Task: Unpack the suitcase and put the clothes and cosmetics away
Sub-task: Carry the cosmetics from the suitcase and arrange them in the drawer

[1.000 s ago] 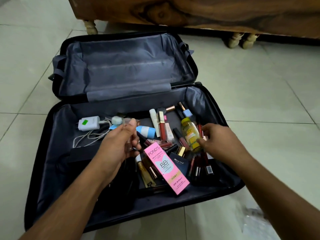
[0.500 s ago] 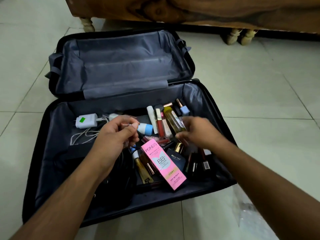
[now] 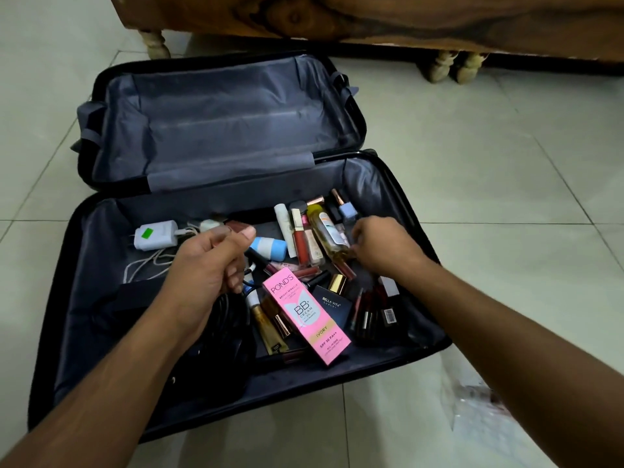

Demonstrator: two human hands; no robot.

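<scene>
Tiled floor (image 3: 489, 170), wooden furniture (image 3: 371, 18) at back. I see black suitcase (image 3: 64, 265) lying open, lid half empty, near half full of cosmetics. Left hand (image 3: 206, 268) above suitcase, fingers curled, pinching small pinkish tube (image 3: 238, 226) at thumb tip. Right hand (image 3: 381, 248) fingers curled on yellow oil bottle (image 3: 329, 236) among lip glosses. Pink Pond's BB cream box (image 3: 305, 314) lies between hands. White charger (image 3: 155, 235) near left wall. Clear plastic bag (image 3: 479, 410) on floor at right.

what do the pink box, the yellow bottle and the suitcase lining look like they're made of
Pink box: printed cardboard, judging by its sharp folded edges and slight sheen.
Yellow bottle: clear, glossy, liquid showing through; plastic or glass, can't tell.
Suitcase lining: thin grey woven fabric, probably synthetic; creased, with a soft sheen.
</scene>
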